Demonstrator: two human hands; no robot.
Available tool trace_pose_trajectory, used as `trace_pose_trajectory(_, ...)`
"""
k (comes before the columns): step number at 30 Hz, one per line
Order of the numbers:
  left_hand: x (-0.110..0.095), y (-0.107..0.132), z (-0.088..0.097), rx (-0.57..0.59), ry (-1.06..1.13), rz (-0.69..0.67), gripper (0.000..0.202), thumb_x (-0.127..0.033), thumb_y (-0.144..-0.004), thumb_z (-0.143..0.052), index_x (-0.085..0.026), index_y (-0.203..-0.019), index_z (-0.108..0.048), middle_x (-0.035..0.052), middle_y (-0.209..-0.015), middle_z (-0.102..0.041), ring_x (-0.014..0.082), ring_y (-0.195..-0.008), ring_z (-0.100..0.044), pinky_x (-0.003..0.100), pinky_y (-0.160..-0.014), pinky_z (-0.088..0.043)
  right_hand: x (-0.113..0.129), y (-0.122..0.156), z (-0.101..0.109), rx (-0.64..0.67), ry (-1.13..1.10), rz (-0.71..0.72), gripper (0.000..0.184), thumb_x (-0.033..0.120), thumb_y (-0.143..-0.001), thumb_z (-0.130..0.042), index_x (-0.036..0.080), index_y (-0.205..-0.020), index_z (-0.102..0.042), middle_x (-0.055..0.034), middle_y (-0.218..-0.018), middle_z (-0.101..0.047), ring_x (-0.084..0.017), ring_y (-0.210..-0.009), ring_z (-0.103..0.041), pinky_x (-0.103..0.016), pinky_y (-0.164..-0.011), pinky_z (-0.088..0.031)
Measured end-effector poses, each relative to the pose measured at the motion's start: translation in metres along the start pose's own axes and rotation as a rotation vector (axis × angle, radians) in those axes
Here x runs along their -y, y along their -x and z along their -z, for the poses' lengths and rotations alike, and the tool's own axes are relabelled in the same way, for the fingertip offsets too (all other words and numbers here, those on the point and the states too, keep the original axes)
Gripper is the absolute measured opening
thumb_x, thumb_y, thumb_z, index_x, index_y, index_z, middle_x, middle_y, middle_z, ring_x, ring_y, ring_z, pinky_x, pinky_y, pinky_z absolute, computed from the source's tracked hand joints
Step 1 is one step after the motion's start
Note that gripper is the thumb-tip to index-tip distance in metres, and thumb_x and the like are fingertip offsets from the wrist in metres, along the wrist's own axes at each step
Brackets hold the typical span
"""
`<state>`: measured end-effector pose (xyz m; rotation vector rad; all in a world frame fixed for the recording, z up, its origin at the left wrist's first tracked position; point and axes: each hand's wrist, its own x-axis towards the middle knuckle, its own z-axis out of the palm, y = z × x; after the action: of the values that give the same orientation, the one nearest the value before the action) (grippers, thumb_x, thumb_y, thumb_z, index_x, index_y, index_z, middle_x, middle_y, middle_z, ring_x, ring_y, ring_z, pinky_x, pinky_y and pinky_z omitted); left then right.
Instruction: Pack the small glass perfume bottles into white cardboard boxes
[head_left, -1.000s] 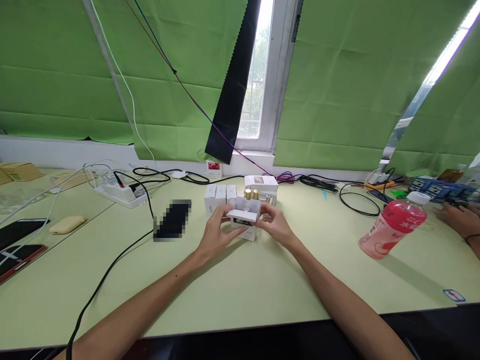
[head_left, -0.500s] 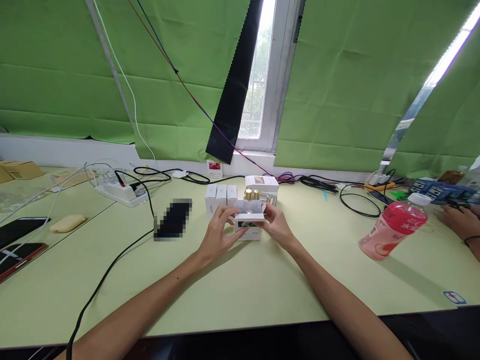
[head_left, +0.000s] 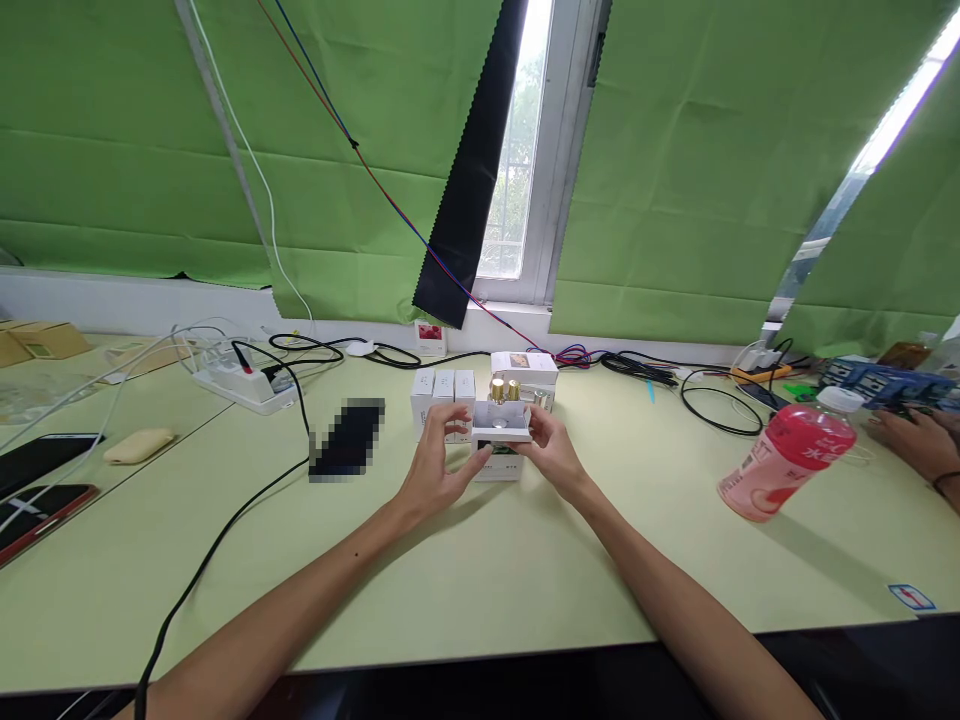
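A small white box (head_left: 498, 467) with a dark picture on its front stands on the table with its top open. Gold-capped bottles (head_left: 505, 389) show just behind its raised flap; whether they stand in it or behind it I cannot tell. My left hand (head_left: 442, 460) is at the box's left side, fingers curved and apart, the thumb tip by the front face. At the right edge, my right hand (head_left: 553, 452) pinches the box with thumb and fingers. Several slim white boxes (head_left: 443, 388) stand behind my left fingers. Farther back lies a larger white box (head_left: 523, 366).
A pink drink bottle (head_left: 787, 455) stands at the right, near another person's hand (head_left: 911, 440). To the left are a pixelated dark object (head_left: 347, 440), a black cable (head_left: 225, 520), a power strip (head_left: 244, 385) and phones (head_left: 41, 515). Coiled cables (head_left: 637, 367) run along the back.
The fingers of my left hand have drawn back from the box's top and spread slightly. My right hand stays at the box's right edge.
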<state>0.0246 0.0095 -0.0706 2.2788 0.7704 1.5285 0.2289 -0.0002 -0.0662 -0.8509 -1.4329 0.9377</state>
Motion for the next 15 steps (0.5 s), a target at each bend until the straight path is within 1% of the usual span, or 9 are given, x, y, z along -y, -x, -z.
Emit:
trace_pose_trajectory(3, 0.0011, 0.0009, -0.0001, 0.015, 0.042, 0.050, 0.039, -0.040, -0.098, -0.055, -0.026, -0.133, -0.041, 0.0102, -0.127, -0.049, 0.0229, -0.117, -0.056, 0.044, -0.100, -0.054, 0.0013, 0.0004, -0.0004, -0.017, -0.042, -0.010, 0.043, 0.019, -0.068, -0.067, 0.021, -0.111, -0.064, -0.0053, -0.102, -0.074, -0.023, -0.096, -0.067, -0.033, -0.080, -0.052)
trace_pose_trajectory(6, 0.0008, 0.0021, -0.0002, 0.053, 0.086, 0.095, 0.037, -0.042, -0.102, -0.048, -0.026, -0.134, -0.040, 0.0116, -0.132, -0.050, 0.0237, -0.120, -0.056, 0.046, -0.103, -0.052, 0.0041, 0.0014, -0.0010, -0.032, -0.080, -0.022, 0.047, 0.016, -0.066, -0.063, 0.022, -0.113, -0.064, -0.0050, -0.102, -0.073, -0.021, -0.092, -0.066, -0.031, -0.078, -0.051)
trace_pose_trajectory(9, -0.0014, 0.0029, -0.0005, 0.081, 0.115, 0.135, 0.036, -0.042, -0.103, -0.044, -0.026, -0.134, -0.040, 0.0115, -0.132, -0.053, 0.0240, -0.120, -0.057, 0.046, -0.103, -0.051, 0.0060, 0.0026, -0.0022, -0.069, -0.096, -0.037, 0.042, 0.018, -0.066, -0.063, 0.021, -0.108, -0.064, -0.0052, -0.100, -0.073, -0.018, -0.081, -0.064, -0.026, -0.065, -0.049)
trace_pose_trajectory(12, -0.0035, 0.0035, -0.0010, 0.091, 0.122, 0.164, 0.035, -0.042, -0.104, -0.043, -0.026, -0.134, -0.040, 0.0115, -0.132, -0.054, 0.0239, -0.120, -0.058, 0.045, -0.103, -0.051, 0.0052, 0.0031, -0.0033, -0.123, -0.096, -0.062, 0.037, 0.019, -0.067, -0.059, 0.020, -0.103, -0.064, -0.0047, -0.095, -0.073, -0.011, -0.061, -0.054, -0.022, -0.050, -0.040)
trace_pose_trajectory(15, -0.0036, 0.0040, -0.0012, 0.098, 0.126, 0.165, 0.035, -0.043, -0.104, -0.043, -0.026, -0.135, -0.039, 0.0116, -0.132, -0.054, 0.0240, -0.120, -0.058, 0.046, -0.103, -0.050, 0.0033, 0.0025, -0.0031, -0.201, -0.106, -0.097, 0.036, 0.018, -0.065, -0.053, 0.019, -0.099, -0.063, -0.0030, -0.089, -0.072, -0.007, -0.048, -0.043, -0.020, -0.042, -0.032)
